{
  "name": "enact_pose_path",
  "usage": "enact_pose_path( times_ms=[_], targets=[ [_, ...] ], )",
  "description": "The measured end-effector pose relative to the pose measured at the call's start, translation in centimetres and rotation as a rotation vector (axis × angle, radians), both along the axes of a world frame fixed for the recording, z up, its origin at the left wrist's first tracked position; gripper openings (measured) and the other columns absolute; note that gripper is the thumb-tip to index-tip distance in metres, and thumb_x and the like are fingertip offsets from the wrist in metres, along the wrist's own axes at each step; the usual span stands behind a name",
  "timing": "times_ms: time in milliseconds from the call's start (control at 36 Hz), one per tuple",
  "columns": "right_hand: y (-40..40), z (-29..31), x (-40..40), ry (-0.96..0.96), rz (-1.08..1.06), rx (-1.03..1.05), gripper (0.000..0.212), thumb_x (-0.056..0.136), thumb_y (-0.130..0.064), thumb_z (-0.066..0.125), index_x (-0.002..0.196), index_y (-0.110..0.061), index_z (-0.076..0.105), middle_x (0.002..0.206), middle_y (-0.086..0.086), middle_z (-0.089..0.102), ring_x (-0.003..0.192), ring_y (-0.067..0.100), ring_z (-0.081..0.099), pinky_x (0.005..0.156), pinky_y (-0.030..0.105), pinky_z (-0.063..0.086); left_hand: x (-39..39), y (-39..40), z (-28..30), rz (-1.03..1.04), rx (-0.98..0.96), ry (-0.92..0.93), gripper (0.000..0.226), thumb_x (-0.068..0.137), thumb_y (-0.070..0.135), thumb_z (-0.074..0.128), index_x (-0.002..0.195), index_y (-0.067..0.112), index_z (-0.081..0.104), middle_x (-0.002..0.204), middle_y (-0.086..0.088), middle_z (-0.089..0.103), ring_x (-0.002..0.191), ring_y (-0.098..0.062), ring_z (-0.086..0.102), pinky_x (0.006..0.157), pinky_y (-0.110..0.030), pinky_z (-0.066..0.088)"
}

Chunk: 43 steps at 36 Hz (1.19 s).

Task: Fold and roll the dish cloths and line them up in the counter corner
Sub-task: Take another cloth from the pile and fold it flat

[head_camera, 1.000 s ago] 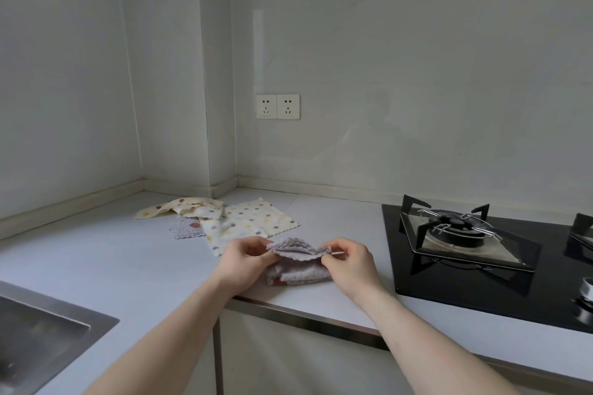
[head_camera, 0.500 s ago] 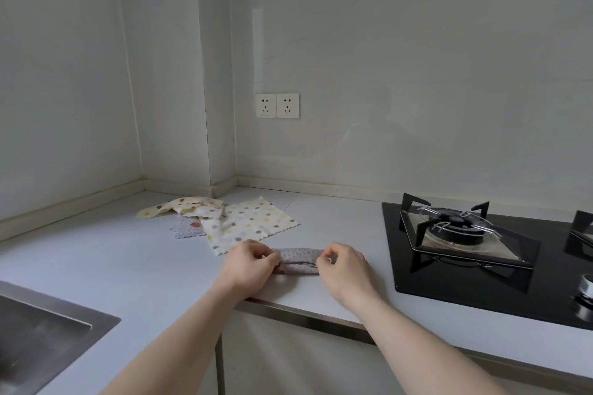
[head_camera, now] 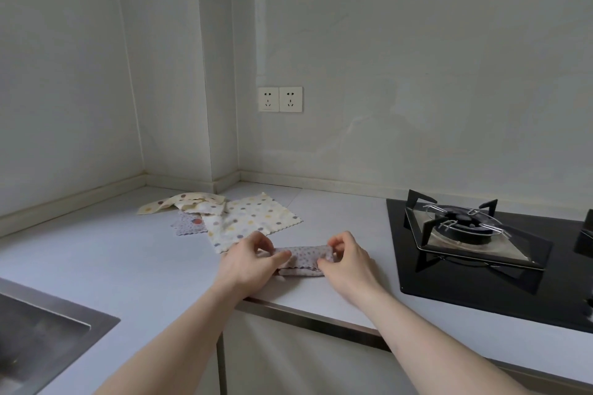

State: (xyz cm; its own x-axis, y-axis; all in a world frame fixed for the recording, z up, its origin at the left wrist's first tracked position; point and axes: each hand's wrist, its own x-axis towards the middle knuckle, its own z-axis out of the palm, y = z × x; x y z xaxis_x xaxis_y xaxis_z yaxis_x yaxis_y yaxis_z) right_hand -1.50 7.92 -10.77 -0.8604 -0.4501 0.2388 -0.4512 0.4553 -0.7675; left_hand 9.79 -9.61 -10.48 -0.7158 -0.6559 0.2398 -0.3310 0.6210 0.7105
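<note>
A person's left hand and right hand each pinch one end of a small grey dotted dish cloth, partly rolled on the pale counter near its front edge. Cream spotted cloths lie flat behind it, nearer the corner.

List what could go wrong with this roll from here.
1. The grey dotted cloth is only partly rolled, pinched at each end by the left hand and right hand; its unheld middle could loosen.
2. It sits near the counter's front edge and could slip off.
</note>
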Motion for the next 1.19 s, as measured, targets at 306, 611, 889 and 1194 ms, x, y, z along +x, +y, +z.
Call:
enact_pose_path(
  times_ms=[306, 611, 889, 1194],
  targets=[
    [0.4, -0.6, -0.5, -0.034, 0.134, -0.089, 0.028, 0.076, -0.016, 0.073, 0.091, -0.038, 0.068, 0.091, -0.014, 0.07, 0.08, 0.006, 0.068, 0.078, 0.037, 0.06, 0.2, -0.6, -0.6, -0.126, 0.04, -0.006, 0.028, 0.068, 0.055, 0.074, 0.084, 0.034, 0.068, 0.089, 0.016, 0.072, 0.09, -0.01, 0.067, 0.084, -0.034, 0.056],
    [0.9, -1.0, -0.7, -0.054, 0.193, -0.096, 0.018, 0.081, -0.037, 0.074, 0.096, -0.038, 0.065, 0.092, -0.023, 0.072, 0.088, -0.001, 0.067, 0.084, 0.036, 0.058, 1.2, 0.1, 0.0, -0.239, 0.206, 0.176, 0.017, 0.088, 0.009, 0.074, 0.091, 0.011, 0.057, 0.078, 0.003, 0.067, 0.064, -0.007, 0.06, 0.061, -0.02, 0.05],
    [1.5, -0.6, 0.0, -0.118, 0.186, -0.163, 0.027, 0.082, -0.016, 0.08, 0.097, -0.035, 0.068, 0.093, -0.023, 0.073, 0.089, -0.002, 0.069, 0.077, 0.021, 0.056, 1.2, 0.2, 0.4, -0.226, 0.3, 0.113, 0.019, 0.09, 0.009, 0.074, 0.102, 0.017, 0.062, 0.072, 0.023, 0.061, 0.061, 0.002, 0.055, 0.06, -0.012, 0.046],
    [2.3, 6.8, 2.2, -0.551, 0.076, 0.058, 0.019, 0.081, -0.009, 0.08, 0.088, -0.025, 0.072, 0.081, -0.011, 0.076, 0.081, 0.012, 0.072, 0.076, 0.03, 0.06, 2.4, 2.2, 8.8, -0.201, 0.479, -0.311, 0.007, 0.094, 0.016, 0.066, 0.091, 0.018, 0.06, 0.074, 0.009, 0.067, 0.065, -0.005, 0.062, 0.059, -0.022, 0.051]
  ],
)
